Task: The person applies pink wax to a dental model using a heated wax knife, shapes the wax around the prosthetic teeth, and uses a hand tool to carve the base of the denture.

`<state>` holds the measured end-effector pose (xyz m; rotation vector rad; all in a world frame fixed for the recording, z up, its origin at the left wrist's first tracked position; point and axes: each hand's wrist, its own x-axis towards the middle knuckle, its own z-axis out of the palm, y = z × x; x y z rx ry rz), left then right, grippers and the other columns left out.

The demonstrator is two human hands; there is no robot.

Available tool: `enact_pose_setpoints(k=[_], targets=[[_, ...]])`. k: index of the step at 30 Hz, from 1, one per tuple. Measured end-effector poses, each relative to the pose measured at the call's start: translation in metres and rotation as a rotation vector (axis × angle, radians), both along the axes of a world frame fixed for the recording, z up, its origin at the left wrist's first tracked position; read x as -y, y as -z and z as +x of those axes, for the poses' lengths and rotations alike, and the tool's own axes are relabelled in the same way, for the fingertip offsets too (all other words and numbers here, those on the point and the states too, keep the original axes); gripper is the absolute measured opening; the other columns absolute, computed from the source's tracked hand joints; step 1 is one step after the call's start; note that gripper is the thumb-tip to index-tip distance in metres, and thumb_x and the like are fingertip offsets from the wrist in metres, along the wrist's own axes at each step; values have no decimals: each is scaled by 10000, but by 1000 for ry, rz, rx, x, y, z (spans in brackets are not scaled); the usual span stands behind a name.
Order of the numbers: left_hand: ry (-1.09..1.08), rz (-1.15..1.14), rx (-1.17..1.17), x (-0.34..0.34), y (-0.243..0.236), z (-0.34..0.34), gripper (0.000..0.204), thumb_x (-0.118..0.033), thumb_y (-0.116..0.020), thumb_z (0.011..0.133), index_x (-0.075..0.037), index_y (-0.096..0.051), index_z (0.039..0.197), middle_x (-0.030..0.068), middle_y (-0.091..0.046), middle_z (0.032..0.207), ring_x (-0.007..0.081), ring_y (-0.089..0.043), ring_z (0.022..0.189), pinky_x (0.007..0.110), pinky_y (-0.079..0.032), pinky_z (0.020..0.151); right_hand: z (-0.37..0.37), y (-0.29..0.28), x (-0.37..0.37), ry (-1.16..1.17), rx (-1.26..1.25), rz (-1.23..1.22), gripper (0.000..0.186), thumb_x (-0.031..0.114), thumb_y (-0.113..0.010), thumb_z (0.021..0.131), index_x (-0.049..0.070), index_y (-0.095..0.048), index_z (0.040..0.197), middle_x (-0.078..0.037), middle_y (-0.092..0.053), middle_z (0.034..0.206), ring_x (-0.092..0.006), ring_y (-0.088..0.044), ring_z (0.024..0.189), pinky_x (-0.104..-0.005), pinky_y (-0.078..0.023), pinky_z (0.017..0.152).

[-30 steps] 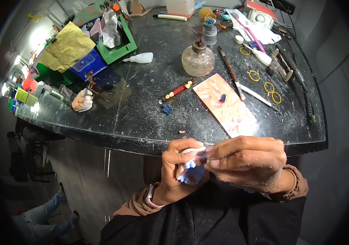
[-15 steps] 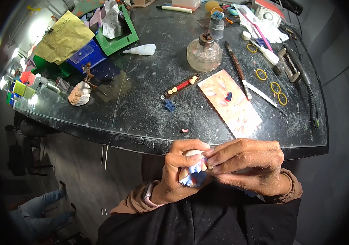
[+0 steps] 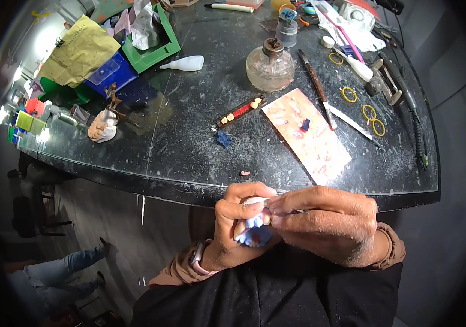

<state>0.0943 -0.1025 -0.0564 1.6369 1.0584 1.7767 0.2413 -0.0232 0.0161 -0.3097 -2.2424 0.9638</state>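
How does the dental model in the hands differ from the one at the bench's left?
The held model shows blue parts; the bench model is tan and white. The held model is gripped in the left hand, while the bench model rests untouched on the dark tabletop. Both show tooth-like shapes.
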Motion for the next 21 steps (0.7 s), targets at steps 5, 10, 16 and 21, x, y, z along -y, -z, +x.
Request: enact_pose_setpoints(k=[5, 10, 16, 21], targets=[[13, 7, 0, -2, 1, 1, 601, 17, -759, 647, -108, -358, 1078, 185, -469, 1069, 216, -555, 923, 289, -483, 747, 1, -2, -2, -9, 0, -14, 209, 23, -705, 656, 13, -624, 849, -94, -622, 892, -221, -642, 788, -292, -539, 647], [-3, 0, 12, -1, 4, 1, 605, 24, -758, 643, -111, -359, 1078, 183, -470, 1069, 214, -550, 930, 292, -477, 756, 0, -3, -2, 7, 22, 8, 213, 22, -713, 646, 21, -623, 839, -85, -623, 881, -218, -642, 781, -297, -537, 628], [-32, 7, 1, -2, 7, 2, 622, 30, -763, 629, -106, -354, 1076, 188, -470, 1080, 211, -542, 926, 291, -466, 757, -2, -4, -3, 13, 30, 22, 214, 17, -712, 646, 30, -624, 841, -73, -616, 865, -222, -639, 760, -297, -535, 615], [-19, -22, -19, -2, 1, 0, 644, 35, -762, 627, -100, -333, 1087, 188, -461, 1083, 211, -530, 949, 302, -452, 787, -4, 0, -4, 31, 30, -7, 224, 23, -716, 661, 36, -644, 873, -68, -617, 866, -211, -638, 758, -294, -531, 617]])
